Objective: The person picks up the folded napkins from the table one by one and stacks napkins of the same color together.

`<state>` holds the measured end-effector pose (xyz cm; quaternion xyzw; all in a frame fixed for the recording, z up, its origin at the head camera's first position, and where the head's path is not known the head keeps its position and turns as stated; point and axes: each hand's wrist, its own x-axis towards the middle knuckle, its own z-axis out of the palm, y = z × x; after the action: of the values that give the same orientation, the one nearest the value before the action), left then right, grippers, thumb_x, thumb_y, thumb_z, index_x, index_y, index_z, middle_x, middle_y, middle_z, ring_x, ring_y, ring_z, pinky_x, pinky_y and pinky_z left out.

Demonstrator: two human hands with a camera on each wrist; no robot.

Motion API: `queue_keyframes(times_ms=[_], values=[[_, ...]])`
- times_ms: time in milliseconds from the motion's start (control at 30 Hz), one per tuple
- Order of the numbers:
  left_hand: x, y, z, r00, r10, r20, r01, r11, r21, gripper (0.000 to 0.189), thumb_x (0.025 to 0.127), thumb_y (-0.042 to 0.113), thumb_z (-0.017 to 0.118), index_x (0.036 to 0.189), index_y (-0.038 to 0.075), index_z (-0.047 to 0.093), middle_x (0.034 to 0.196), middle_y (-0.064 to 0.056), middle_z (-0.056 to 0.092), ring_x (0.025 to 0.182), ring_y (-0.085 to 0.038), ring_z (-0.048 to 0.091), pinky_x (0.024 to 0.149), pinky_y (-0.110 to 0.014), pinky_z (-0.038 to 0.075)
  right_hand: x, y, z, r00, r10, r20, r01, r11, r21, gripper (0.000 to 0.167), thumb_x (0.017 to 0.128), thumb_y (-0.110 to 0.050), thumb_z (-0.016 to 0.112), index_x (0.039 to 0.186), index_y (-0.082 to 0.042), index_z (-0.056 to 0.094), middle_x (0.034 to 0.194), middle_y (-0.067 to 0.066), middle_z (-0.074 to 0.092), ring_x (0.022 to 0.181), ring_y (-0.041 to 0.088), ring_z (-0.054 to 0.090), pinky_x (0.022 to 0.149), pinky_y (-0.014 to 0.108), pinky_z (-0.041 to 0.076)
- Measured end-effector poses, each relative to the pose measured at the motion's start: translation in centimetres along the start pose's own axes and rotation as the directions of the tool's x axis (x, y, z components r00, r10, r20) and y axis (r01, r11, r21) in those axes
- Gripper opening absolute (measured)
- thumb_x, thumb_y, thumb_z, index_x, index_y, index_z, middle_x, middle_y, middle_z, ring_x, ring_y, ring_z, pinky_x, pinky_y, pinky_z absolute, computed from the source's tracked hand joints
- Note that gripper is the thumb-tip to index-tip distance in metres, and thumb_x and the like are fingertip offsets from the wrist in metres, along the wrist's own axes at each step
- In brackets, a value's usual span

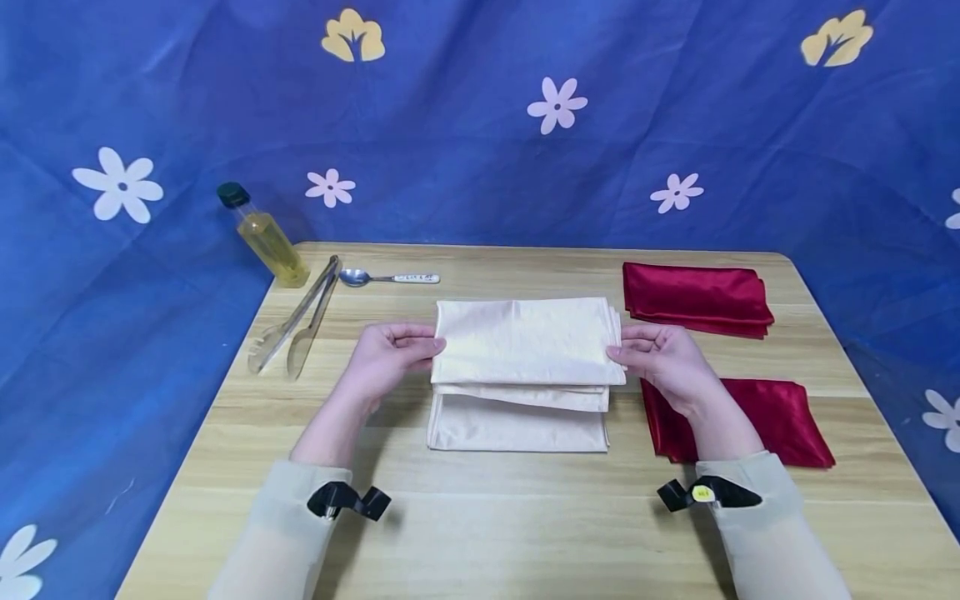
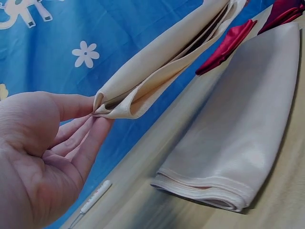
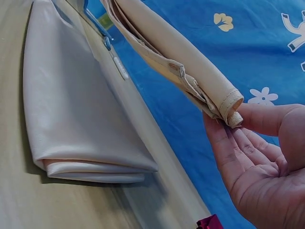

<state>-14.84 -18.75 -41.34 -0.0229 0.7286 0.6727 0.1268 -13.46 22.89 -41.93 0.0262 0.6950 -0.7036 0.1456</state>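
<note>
A folded cream cloth (image 1: pixel 528 342) is held up off the table between both hands. My left hand (image 1: pixel 393 354) pinches its left edge between thumb and fingers, and my right hand (image 1: pixel 660 358) pinches the right edge the same way. In the left wrist view the held cloth (image 2: pixel 162 62) shows several folded layers, gathered at the fingertips. The right wrist view shows its other end (image 3: pixel 190 76), with a hemmed edge between thumb and fingers. Below and nearer me, a second folded cream cloth (image 1: pixel 517 429) lies flat on the table, partly hidden by the held one in the head view.
Two folded dark red cloths lie at the right, one farther back (image 1: pixel 693 296) and one nearer (image 1: pixel 772 421), partly behind my right forearm. At the back left are a bottle of yellow liquid (image 1: pixel 273 246), metal tongs (image 1: pixel 296 321) and a spoon (image 1: pixel 390 277). A blue curtain (image 1: pixel 480 167) hangs behind the table.
</note>
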Motion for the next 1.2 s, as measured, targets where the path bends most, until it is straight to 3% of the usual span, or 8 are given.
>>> queue_keyframes(times_ms=[200,567,800,1200], values=[[-0.6,-0.6,0.2,1.0,0.003,0.005,-0.003,1.0,-0.017,0.036,0.094,0.005,0.08,0.124,-0.012,0.068,0.111,-0.017,0.076,0.1,-0.021,0.075,0.09,-0.037,0.063,-0.3,0.7,0.1,1.0,0.009,0.003,-0.009,1.0,-0.006,0.043,0.094,-0.002,0.08,0.129,0.012,0.06,0.099,0.003,0.078,0.088,0.011,0.072,0.077,0.025,0.062],[-1.5,-1.4,0.3,0.999,-0.045,0.013,0.046,0.999,-0.019,0.035,0.093,0.003,0.08,0.122,-0.013,0.068,0.113,-0.02,0.075,0.099,-0.022,0.076,0.089,-0.036,0.063,-0.8,1.7,0.2,1.0,0.007,0.024,-0.008,0.999,0.031,0.037,0.092,0.004,0.079,0.124,0.013,0.061,0.096,0.005,0.078,0.084,0.011,0.073,0.075,0.024,0.063],[-2.1,-1.9,0.3,0.996,-0.091,0.02,0.092,0.995,-0.024,0.037,0.094,0.003,0.08,0.124,-0.013,0.067,0.111,-0.018,0.076,0.098,-0.022,0.076,0.089,-0.035,0.063,-1.1,2.2,0.4,0.999,0.022,0.029,-0.023,0.999,0.038,0.039,0.092,0.004,0.079,0.124,0.015,0.061,0.095,0.007,0.079,0.085,0.011,0.073,0.078,0.024,0.063],[-2.6,-3.0,0.3,0.993,-0.113,0.031,0.114,0.994,-0.006,0.034,0.092,0.001,0.08,0.12,-0.014,0.068,0.109,-0.02,0.075,0.095,-0.023,0.076,0.087,-0.036,0.064,-1.4,3.5,0.4,0.998,0.04,0.042,-0.041,0.999,0.016,0.042,0.092,0.003,0.079,0.126,0.018,0.059,0.099,0.007,0.079,0.087,0.012,0.074,0.078,0.025,0.064]])
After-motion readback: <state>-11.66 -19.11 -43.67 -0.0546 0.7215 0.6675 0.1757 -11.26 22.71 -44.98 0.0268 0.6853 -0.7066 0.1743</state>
